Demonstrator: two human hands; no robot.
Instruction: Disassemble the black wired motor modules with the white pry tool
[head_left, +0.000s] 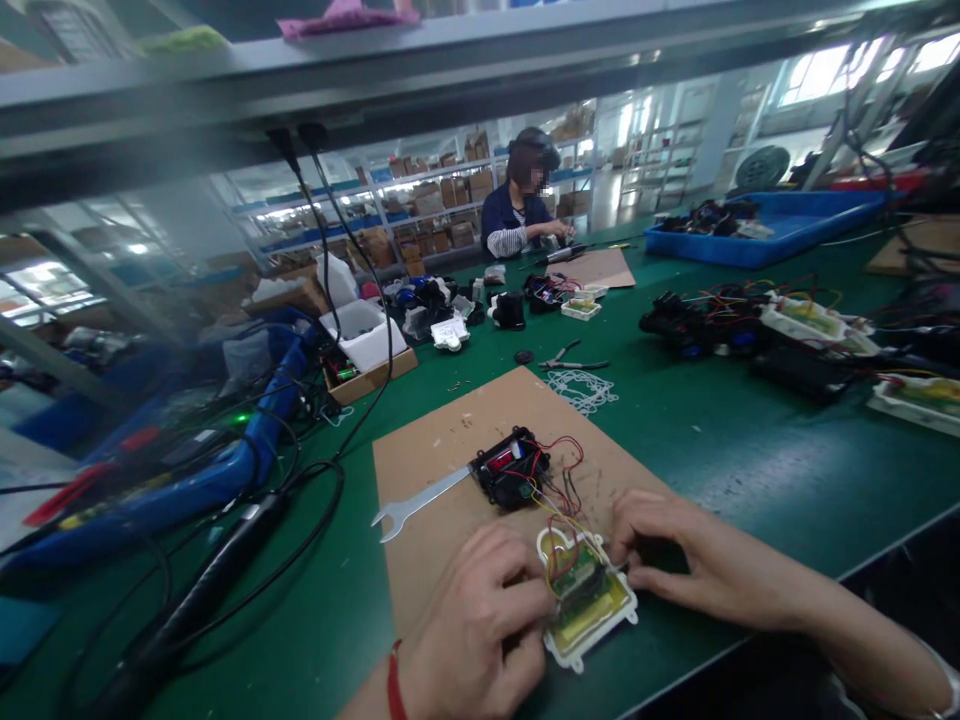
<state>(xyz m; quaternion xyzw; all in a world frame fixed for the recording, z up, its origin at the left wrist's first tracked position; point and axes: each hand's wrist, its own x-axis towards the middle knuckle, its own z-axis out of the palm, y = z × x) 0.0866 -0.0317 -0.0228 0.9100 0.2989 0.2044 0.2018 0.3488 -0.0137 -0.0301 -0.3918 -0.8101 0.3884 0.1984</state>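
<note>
A white plastic housing (561, 650) with a circuit board (581, 572) and yellowish filling lies at the near edge of a brown board. My left hand (487, 620), a red band at its wrist, curls its fingers on the housing's left edge. At the right edge my right hand (667, 550) closes thumb and fingers on the housing; its fingertips are partly hidden. Thin red, yellow and black wires (562, 510) run from the circuit board to a black plastic casing (514, 468) with a red part inside. An open-end wrench (427, 500) touches that casing.
Pliers (574, 358) and a white cord bundle (581, 390) lie beyond the brown board (450, 430). Black cables (330, 490) and a blue bin (277, 390) are left. Wired assemblies (705, 325) and a blue tray (787, 225) stand right. A co-worker (517, 205) sits across. A shelf (480, 65) overhangs.
</note>
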